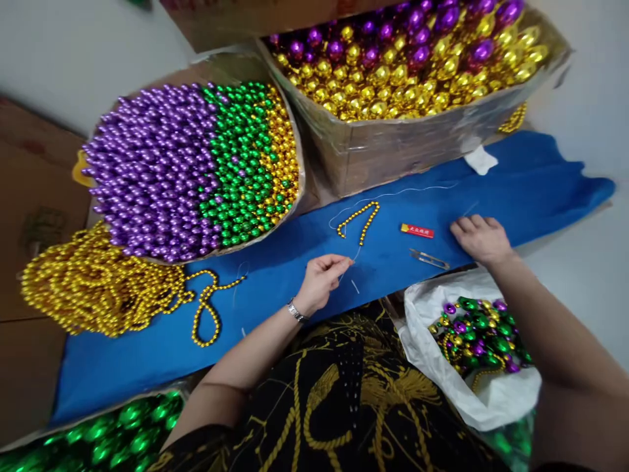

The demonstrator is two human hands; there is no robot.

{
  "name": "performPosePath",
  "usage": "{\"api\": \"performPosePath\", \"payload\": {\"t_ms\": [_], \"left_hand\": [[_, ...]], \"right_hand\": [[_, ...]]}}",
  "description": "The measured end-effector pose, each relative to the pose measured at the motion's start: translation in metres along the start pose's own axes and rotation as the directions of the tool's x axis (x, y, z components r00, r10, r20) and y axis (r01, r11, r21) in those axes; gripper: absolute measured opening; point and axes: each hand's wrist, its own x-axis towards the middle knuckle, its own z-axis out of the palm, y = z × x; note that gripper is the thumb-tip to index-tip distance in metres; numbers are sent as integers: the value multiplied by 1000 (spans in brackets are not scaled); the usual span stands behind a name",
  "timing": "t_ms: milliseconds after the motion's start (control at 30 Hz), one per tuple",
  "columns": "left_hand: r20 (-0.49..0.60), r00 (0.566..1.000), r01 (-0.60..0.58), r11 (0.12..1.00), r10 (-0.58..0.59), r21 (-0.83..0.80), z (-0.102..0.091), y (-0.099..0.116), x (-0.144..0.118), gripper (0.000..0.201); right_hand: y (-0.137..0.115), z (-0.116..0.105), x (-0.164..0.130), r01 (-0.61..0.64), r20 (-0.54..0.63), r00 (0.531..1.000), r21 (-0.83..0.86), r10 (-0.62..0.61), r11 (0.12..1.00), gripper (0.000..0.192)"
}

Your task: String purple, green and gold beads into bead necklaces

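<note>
My left hand (322, 282) pinches a thin clear thread (357, 255) between thumb and fingertips. The thread runs up to the end of a short string of gold beads (361, 213), which lies bent on the blue cloth. From that string's other side a long loose thread (393, 193) trails to the right. My right hand (481, 239) rests on the cloth at the right, fingers curled and close together, near a short bit of thread (470, 210); what its fingertips hold, if anything, is hidden. Between my hands lie a red lighter (417, 231) and small thread snips (430, 259).
Behind the blue cloth (289, 262) stand a box of purple, green and gold beads (157, 164) and a carton of larger beads (383, 154). A gold bead heap (98, 282) lies left. A white bag (496, 400) of mixed beads hangs at the front right.
</note>
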Motion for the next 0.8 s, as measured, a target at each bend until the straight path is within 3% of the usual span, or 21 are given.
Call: {"api": "performPosePath", "payload": {"t_ms": [267, 433, 567, 633, 700, 733, 800], "left_hand": [[6, 1000, 3, 997, -3, -82, -5, 1, -4, 39], [63, 998, 36, 996, -31, -76, -9, 4, -5, 40], [90, 996, 34, 997, -28, -70, -11, 3, -6, 39], [85, 996, 2, 999, 2, -50, -12, 0, -6, 39], [62, 995, -75, 997, 75, -3, -13, -4, -6, 37], [48, 991, -123, 992, 122, 29, -13, -6, -6, 35], [20, 978, -207, 974, 206, 86, -13, -9, -7, 32]], "right_hand": [[-1, 13, 5, -40, -70, 996, 93, 47, 995, 24], [14, 22, 14, -19, -59, 998, 129, 27, 991, 13], [19, 12, 17, -66, -115, 990, 161, 85, 985, 15], [0, -7, 14, -161, -184, 961, 232, 206, 959, 20], [-38, -36, 6, -241, -257, 905, 350, 340, 905, 27], [-62, -53, 0, -212, -293, 886, 435, 360, 875, 29], [-115, -85, -11, 18, -355, 894, 637, 272, 771, 27]]}}
